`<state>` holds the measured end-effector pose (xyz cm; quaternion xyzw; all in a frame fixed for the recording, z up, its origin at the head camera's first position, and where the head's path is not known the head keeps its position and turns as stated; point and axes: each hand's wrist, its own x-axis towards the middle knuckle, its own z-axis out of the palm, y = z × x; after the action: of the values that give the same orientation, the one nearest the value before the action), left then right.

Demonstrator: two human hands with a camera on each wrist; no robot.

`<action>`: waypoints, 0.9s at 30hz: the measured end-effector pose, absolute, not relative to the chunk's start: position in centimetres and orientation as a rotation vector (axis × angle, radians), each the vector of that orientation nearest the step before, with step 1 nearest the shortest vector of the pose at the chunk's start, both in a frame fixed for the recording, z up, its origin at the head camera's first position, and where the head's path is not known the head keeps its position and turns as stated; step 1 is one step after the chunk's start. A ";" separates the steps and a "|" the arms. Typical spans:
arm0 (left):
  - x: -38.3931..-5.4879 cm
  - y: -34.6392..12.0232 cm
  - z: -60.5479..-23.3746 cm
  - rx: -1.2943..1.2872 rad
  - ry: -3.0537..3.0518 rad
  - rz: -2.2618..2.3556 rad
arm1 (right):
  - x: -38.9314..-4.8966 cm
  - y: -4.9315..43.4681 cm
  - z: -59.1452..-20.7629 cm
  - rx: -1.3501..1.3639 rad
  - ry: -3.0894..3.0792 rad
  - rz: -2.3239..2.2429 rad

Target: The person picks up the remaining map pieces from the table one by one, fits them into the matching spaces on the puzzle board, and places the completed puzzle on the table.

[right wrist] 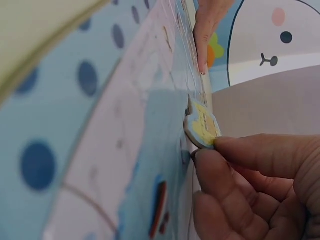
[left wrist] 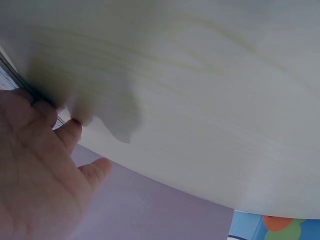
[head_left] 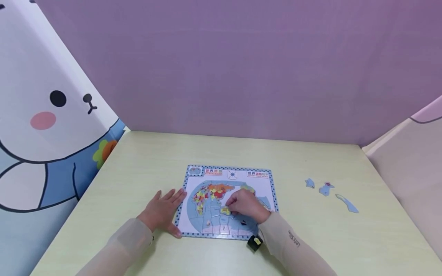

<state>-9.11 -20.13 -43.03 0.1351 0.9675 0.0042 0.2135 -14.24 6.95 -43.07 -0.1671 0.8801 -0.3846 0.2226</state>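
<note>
A flat world-map jigsaw board (head_left: 193, 188) with a dotted blue border lies on the table. Fingers spread, my left hand (head_left: 164, 211) rests at the board's left edge, the thumb near its lower left corner. Over the middle of the map, my right hand (head_left: 246, 205) pinches a small yellow-and-blue puzzle piece (right wrist: 202, 125) between thumb and forefinger. In the right wrist view this piece stands tilted, close over the board surface. White board shows through a gap in the map beside the right hand. Part of the map's right side is hidden beneath that hand.
Three loose puzzle pieces lie right of the board: a small blue one (head_left: 310, 183), one with a red mark (head_left: 325, 189) and a long curved one (head_left: 347, 203). A small black cube-shaped device (head_left: 254, 243) sits by the right wrist. Purple fabric (head_left: 241, 76) stands behind the table.
</note>
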 end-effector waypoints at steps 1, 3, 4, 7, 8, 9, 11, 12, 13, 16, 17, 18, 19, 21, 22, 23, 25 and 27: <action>-9.1 -20.1 -43.0 0.372 2.681 0.012 | -14.2 6.9 -43.0 -0.466 2.435 -1.054; -9.1 -20.0 -43.0 0.365 2.678 0.007 | -14.2 6.9 -43.0 -0.481 2.444 -1.033; -9.1 -20.0 -43.1 0.363 2.676 0.001 | -14.2 6.9 -43.0 -0.489 2.449 -1.021; -9.1 -20.0 -43.0 0.364 2.677 -0.010 | -14.2 6.8 -42.9 -0.503 2.465 -0.993; -9.2 -19.9 -43.0 0.363 2.678 -0.011 | -14.2 6.8 -42.9 -0.506 2.469 -0.986; -9.2 -20.0 -43.0 0.365 2.679 -0.009 | -14.2 6.8 -42.9 -0.508 2.473 -0.981; -9.2 -20.0 -43.0 0.367 2.681 -0.004 | -14.3 6.7 -42.8 -0.501 2.481 -0.967; -9.1 -20.0 -43.0 0.368 2.682 0.000 | -14.3 6.7 -42.8 -0.499 2.484 -0.962; -9.1 -20.0 -42.9 0.368 2.683 0.000 | -14.3 6.6 -42.8 -0.497 2.486 -0.961; -9.1 -20.0 -42.8 0.368 2.684 -0.001 | -14.3 6.5 -42.7 -0.486 2.492 -0.946; -9.1 -20.0 -42.8 0.368 2.685 0.001 | -14.3 6.5 -42.7 -0.484 2.495 -0.943; -9.0 -20.0 -42.7 0.367 2.685 -0.002 | -14.3 6.4 -42.7 -0.483 2.498 -0.938; -9.0 -20.0 -42.8 0.365 2.685 -0.005 | -14.3 6.4 -42.7 -0.489 2.503 -0.931; -9.1 -20.0 -42.8 0.364 2.686 -0.009 | -14.3 6.4 -42.6 -0.483 2.510 -0.918; -9.1 -20.0 -42.8 0.366 2.686 -0.008 | -14.3 6.3 -42.5 -0.479 2.513 -0.912; -9.1 -20.1 -42.8 0.365 2.685 -0.005 | -14.3 6.3 -42.5 -0.476 2.516 -0.906; -9.1 -20.1 -42.9 0.367 2.682 0.001 | -14.2 6.3 -42.4 -0.472 2.521 -0.892; -9.1 -20.2 -42.9 0.369 2.678 0.013 | -14.2 6.1 -42.2 -0.460 2.524 -0.876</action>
<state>-9.09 -20.17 -42.92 0.1331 0.9669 0.0047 0.2175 -14.18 6.15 -42.24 -0.1659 0.9096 -0.3157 0.2134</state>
